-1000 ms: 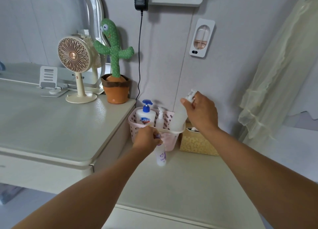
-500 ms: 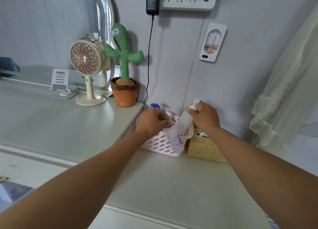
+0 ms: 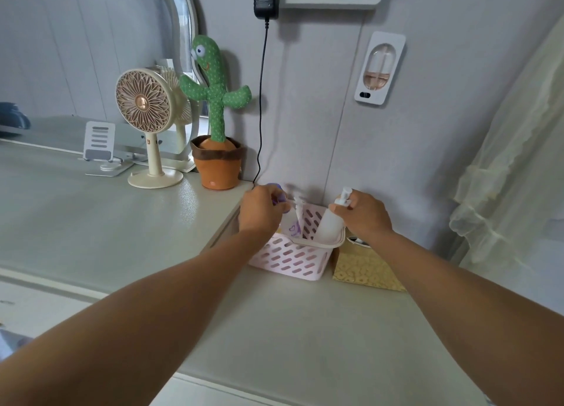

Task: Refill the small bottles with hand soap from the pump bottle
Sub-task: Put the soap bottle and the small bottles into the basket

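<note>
Pale grey-green bench [image 3: 274, 329] fills the near ground, both bare forearms reaching across it to a pink slotted plastic basket [image 3: 290, 260] standing against the wall where a higher bench level begins on the left. Inside the basket a small clear bottle with a purple print [image 3: 294, 231] leans left, and the left hand [image 3: 262, 214] has its fingers curled round that bottle's purple top. At the basket's right end a small frosted white bottle [image 3: 331, 227] tilts against the rim, the right hand [image 3: 367, 217] gripping its neck just under the nozzle. The pump bottle is not plainly visible and is probably hidden behind the left hand. Just right of the basket sits a gold patterned tissue box [image 3: 363, 272]. Both bottles are tilted and held only at their tops, so letting go now would likely tip them over or knock the light basket askew, and a squeeze on the white nozzle could squirt soap. Farther left on the upper level stand a green plush cactus [image 3: 215, 100] and a cream desk fan [image 3: 142, 100].
</note>
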`<state>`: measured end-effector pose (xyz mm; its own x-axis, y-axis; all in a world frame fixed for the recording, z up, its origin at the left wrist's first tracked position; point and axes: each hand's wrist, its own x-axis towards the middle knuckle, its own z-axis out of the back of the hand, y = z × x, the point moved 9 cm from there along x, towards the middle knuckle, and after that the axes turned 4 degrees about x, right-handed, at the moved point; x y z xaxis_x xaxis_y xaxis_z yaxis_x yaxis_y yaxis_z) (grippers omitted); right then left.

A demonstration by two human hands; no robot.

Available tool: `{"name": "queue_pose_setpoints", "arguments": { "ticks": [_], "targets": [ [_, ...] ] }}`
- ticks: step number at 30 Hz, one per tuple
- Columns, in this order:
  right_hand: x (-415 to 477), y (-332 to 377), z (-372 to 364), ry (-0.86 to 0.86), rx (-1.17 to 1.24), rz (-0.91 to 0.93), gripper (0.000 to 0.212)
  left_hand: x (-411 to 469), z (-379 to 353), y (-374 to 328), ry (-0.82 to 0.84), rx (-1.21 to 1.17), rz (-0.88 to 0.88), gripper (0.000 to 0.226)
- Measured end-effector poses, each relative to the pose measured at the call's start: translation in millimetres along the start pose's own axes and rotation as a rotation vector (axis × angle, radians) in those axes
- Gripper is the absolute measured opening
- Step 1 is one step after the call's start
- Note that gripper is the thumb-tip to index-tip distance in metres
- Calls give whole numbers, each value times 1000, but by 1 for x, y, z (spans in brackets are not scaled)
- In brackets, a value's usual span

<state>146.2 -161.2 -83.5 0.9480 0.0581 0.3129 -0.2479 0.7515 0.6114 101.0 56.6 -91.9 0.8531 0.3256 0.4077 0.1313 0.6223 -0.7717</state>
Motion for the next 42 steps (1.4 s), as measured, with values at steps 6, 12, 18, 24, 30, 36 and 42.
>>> {"name": "queue_pose_setpoints", "arguments": {
  "ticks": [6, 12, 18, 24, 30, 36, 42],
  "targets": [
    [5, -9, -21, 98, -50, -19, 24, 4, -21, 6, 68, 38, -3, 14],
    [19, -15, -47, 172, -121, -47, 36, 14, -42, 6, 134, 119, -50, 11],
    [27, -23, -59, 165, -125, -81, 29, 23, -57, 12, 175, 208, -70, 9],
    [31, -23, -57, 109, -125, -59, 18, 26, -67, 18, 184, 241, -67, 11],
    [35, -24, -65, 123, -148, -73, 35, 30, -82, 13, 210, 228, -59, 15],
    [40, -22, -68, 122, -177, -94, 34, 33, -101, 17, 272, 295, -22, 16],
    [42, -23, -67, 89, -178, -102, 32, 35, -110, 19, 266, 308, -19, 16]
  ]
}}
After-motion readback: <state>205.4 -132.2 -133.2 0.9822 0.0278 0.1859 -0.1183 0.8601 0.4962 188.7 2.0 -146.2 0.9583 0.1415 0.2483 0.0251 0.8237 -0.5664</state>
